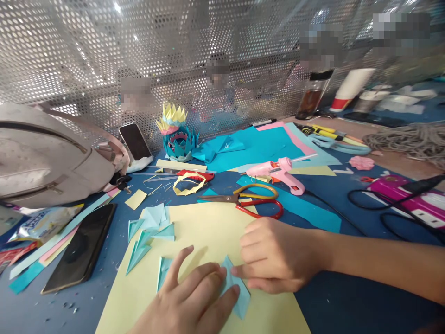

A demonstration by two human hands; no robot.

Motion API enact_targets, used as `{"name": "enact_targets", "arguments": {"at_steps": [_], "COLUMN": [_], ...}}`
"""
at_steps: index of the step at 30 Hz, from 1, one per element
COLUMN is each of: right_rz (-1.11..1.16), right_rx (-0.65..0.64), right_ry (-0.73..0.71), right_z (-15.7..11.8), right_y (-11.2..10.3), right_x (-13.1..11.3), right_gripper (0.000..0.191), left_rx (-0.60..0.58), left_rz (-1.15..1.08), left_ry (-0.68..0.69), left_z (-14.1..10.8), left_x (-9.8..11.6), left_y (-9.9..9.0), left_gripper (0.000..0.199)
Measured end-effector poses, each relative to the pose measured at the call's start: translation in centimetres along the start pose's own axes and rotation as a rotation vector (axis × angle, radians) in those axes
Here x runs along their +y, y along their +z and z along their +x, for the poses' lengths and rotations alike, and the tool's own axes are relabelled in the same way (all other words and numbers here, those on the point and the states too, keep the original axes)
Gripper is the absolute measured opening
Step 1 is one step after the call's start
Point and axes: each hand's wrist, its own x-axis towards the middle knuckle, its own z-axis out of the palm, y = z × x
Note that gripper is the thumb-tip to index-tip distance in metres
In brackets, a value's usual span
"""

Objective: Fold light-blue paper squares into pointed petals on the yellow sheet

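On a pale yellow sheet [278, 308], a light blue folded paper piece [241, 297] lies under my fingertips. My left hand [194, 297] holds its left side with the thumb and bent fingers, while one finger sticks up and outward. From the right, my right hand [274, 257] is curled with its index finger pressed to the paper's upper part. Beside my left hand lies another folded blue piece [163, 271], partly hidden. Several more folded light blue pieces [153, 222] sit in a cluster at the sheet's upper left.
Scissors [239, 198] with yellow and red handles lie beyond my hands, near a pink glue gun [281, 174]. A black phone [81, 248] is at left, a beige bag [52, 157] behind it. Paper crowns [177, 141] stand at the back; a purple power strip [413, 199] is at right.
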Motion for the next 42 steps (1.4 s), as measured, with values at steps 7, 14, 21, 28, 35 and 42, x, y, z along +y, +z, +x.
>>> {"name": "enact_targets", "arguments": {"at_steps": [7,14,21,28,35,42], "right_rz": [0.201,0.458,0.268,0.013,0.003,0.264], "right_rx": [-0.026,0.024,0.006,-0.033,0.035,0.039], "right_ry": [-0.036,-0.004,0.155,0.213,0.163,0.387], "right_z": [-0.1,0.3,0.2,0.1,0.0,0.7], "right_y": [-0.1,0.0,-0.3,-0.3,-0.7,-0.3], "right_x": [-0.1,-0.9,0.6,1.3,1.1,-0.2], "right_gripper": [0.032,0.04,0.043,0.051,0.046,0.04], "left_rx": [-0.052,-0.052,-0.05,-0.024,-0.018,-0.118], "left_rz": [0.009,-0.006,-0.012,-0.048,-0.078,-0.075], "left_ry": [0.018,0.017,0.018,-0.011,0.005,0.048], "left_z": [0.0,0.0,0.2,0.3,-1.2,-1.4], "left_x": [-0.1,-0.4,-0.2,0.0,-0.3,-0.8], "left_y": [-0.6,-0.4,-0.4,-0.2,0.7,0.1], "left_gripper": [0.031,0.028,0.028,0.023,0.037,0.037]}}
